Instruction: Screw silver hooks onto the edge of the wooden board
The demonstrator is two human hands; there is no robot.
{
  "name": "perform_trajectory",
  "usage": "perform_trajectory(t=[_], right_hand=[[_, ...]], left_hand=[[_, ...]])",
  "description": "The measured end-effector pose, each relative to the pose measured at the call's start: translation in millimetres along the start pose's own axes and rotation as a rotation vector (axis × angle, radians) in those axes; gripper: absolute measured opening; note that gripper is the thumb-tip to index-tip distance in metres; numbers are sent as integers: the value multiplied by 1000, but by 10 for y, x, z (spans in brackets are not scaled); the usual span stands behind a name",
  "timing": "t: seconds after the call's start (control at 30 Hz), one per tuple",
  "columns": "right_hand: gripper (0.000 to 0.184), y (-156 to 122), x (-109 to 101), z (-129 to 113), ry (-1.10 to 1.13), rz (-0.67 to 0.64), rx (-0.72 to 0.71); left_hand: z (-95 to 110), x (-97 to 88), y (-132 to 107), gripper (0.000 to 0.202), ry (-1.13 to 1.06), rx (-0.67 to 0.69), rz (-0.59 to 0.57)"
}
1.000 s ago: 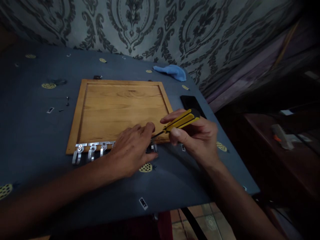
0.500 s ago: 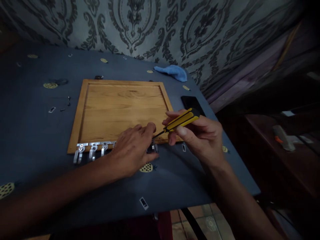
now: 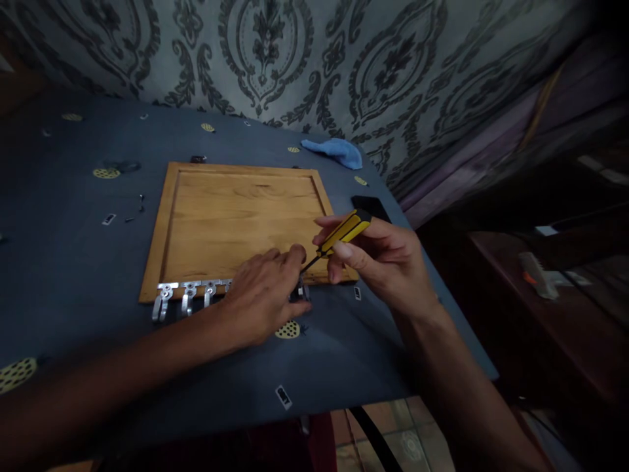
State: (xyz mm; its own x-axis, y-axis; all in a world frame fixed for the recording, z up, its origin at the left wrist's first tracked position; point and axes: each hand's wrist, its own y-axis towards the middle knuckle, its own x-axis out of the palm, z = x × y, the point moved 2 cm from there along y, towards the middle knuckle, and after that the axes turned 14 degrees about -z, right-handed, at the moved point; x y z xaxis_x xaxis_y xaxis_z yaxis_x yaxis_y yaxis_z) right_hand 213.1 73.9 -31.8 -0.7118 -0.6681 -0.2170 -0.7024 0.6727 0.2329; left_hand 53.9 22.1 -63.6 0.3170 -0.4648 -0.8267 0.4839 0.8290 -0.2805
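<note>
A framed wooden board (image 3: 246,216) lies flat on the table, and a metal hook rail (image 3: 189,288) runs along its near edge. My left hand (image 3: 265,292) is closed over the rail's right part, thumb below and fingers on top, hiding several hooks. In my right hand (image 3: 378,262) is a yellow and black screwdriver (image 3: 344,233), held between thumb and fingers. Its shaft slants down left to the rail beside my left fingertips. The tip and whatever it touches are hidden there.
Small screws (image 3: 141,203) lie on the blue tablecloth (image 3: 196,387) left of the board. A blue cloth (image 3: 337,152) rests at the back, and a dark flat object (image 3: 371,208) sits right of the board. Beyond the table's right edge stands a reddish-brown surface (image 3: 511,314) with objects on it.
The screwdriver's handle has shifted a little to the left and tilted more steeply, along with my right hand. My left hand stays on the rail. The camera view has shifted slightly.
</note>
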Motion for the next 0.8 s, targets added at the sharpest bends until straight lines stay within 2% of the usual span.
perform_trajectory(t=[0.07,0.17,0.37,0.43,0.6,0.8], right_hand=[[14,24,16,-1,-24,39,-7],[20,65,44,-7,-40,54,12],[30,84,-9,-68,-29,-114,34],[26,74,-25,-79,-48,-137,40],[12,59,43,-57,-124,-19,-33],[16,14,96,28,-144,185,-104]], left_hand=[[-6,9,-1,52,-1,-8,-3],[-16,26,10,57,-4,-14,-4],[-17,35,35,57,-2,18,15],[-13,26,34,57,0,8,9],[-15,16,16,57,6,-19,3],[-6,-4,15,51,6,-16,-9]])
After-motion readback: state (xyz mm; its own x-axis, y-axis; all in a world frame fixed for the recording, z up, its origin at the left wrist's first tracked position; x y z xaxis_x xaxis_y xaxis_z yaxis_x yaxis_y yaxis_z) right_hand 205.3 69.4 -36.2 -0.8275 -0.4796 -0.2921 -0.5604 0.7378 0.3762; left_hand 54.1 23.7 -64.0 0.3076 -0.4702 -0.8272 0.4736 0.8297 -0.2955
